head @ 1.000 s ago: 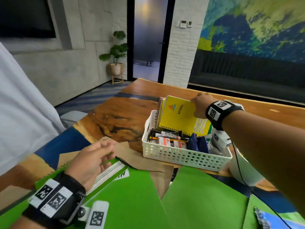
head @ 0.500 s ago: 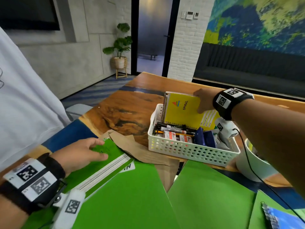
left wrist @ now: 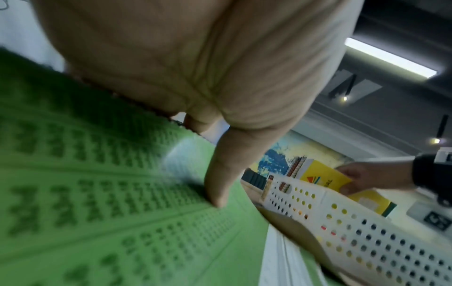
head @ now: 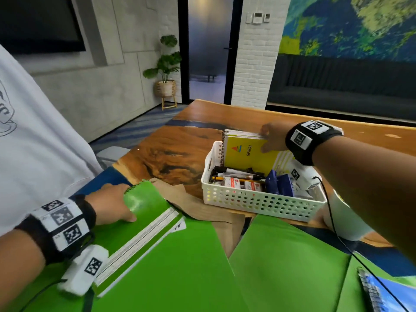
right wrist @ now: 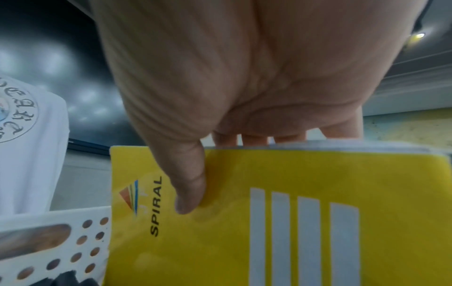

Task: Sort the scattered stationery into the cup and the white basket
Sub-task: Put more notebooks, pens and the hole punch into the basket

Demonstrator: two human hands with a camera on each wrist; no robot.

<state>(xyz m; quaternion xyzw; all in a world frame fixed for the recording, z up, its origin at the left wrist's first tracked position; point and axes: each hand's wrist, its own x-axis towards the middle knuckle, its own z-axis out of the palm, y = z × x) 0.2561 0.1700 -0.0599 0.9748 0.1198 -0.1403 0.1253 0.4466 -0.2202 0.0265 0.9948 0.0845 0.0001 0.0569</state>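
A white perforated basket (head: 263,203) sits mid-table with pens, small boxes and blue items inside. A yellow spiral notebook (head: 247,155) stands on edge along its far side. My right hand (head: 271,140) grips the notebook's top edge, thumb on the yellow cover (right wrist: 244,222) and fingers behind. My left hand (head: 112,203) grips a green spiral notebook (head: 144,226) at its spiral end, thumb on the cover (left wrist: 122,203), lifting that end off the table. A white cup (head: 342,224) stands right of the basket, mostly hidden by my right arm.
Green folders (head: 281,262) and brown paper (head: 198,203) cover the near table. A blue spiral notebook (head: 387,293) lies at the bottom right. A person in a white shirt (head: 33,143) stands at the left. Bare wood shows beyond the basket.
My left hand has taken hold of the green notebook and raised its spiral end. My right hand has tipped the yellow notebook more upright in the basket.
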